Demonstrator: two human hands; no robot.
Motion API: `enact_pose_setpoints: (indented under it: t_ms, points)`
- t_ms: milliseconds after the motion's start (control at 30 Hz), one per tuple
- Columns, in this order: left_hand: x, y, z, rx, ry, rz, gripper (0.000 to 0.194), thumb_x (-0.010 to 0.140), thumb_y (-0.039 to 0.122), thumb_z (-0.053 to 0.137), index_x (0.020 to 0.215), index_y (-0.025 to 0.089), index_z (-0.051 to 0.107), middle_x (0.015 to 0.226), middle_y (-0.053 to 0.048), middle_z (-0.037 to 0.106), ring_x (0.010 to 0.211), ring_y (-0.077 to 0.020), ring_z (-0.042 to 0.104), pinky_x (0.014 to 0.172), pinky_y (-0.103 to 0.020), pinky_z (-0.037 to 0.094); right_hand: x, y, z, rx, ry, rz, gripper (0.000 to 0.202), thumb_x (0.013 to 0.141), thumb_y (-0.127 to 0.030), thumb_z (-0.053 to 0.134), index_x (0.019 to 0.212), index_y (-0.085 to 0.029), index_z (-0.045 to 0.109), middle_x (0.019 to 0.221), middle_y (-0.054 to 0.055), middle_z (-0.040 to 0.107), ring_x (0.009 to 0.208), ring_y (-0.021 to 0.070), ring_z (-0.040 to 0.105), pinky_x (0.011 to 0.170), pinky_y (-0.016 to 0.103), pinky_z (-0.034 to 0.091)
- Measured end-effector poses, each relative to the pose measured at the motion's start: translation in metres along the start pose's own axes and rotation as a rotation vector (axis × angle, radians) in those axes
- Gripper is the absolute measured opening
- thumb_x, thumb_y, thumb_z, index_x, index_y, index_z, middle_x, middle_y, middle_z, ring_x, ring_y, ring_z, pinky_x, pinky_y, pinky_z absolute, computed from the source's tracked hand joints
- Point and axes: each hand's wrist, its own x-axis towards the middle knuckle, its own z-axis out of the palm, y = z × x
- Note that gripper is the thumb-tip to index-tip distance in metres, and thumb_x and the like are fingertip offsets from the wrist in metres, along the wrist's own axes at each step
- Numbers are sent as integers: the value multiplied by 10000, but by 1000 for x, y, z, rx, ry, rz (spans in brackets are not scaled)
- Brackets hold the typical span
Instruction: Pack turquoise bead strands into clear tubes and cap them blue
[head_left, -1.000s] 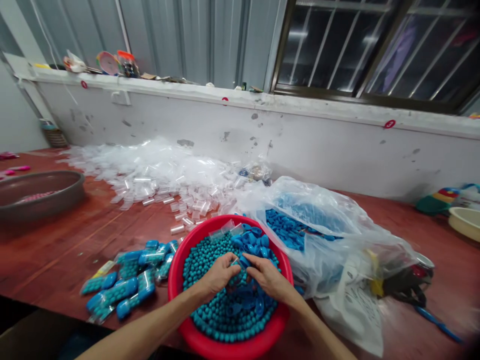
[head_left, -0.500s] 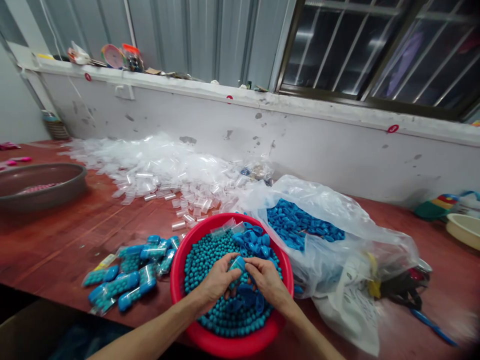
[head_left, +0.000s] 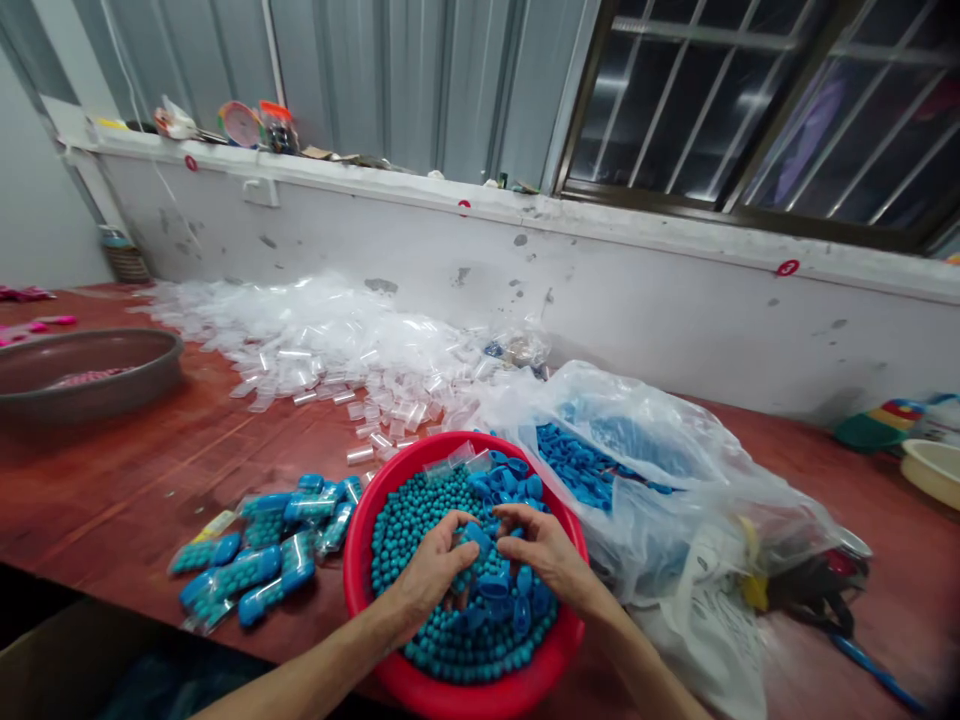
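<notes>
My left hand (head_left: 439, 555) is closed around a blue-capped bead tube (head_left: 475, 540), held above the beads; its lower part is hidden by my fingers. My right hand (head_left: 541, 550) is just to the right of it, thumb and fingers apart, with nothing visible between them. Both hands are over a red basin (head_left: 358, 540) full of round teal beads (head_left: 420, 510). Blue plastic caps (head_left: 510, 480) lie on the beads at the basin's far right, and more sit under my hands. Clear tubes (head_left: 457, 458) rest against the far inner rim.
Filled, blue-capped tubes (head_left: 232, 580) lie left of the basin. Behind it spreads a heap of clear empty tubes (head_left: 322, 340). A plastic bag (head_left: 720, 470) of blue caps stands to the right. At far left is a grey-brown basin (head_left: 150, 375); at far right, a cream bowl (head_left: 930, 475).
My right hand has come off the tube's cap and its fingers have spread. My left hand still holds the tube. The view has shifted slightly.
</notes>
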Motion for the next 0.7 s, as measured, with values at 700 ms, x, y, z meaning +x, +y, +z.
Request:
enact_pose_setpoints:
  t_ms: [700]
  points:
    - [-3,4,7,0,162,151,225,706,257,509,912,167,498,748,15,552,716,-127,497,651,-221,386,-18,-3,58,-763,190,-295,652,591,-257,587,1177,-89,355,1038,162,533,858,274,580,725,385,474]
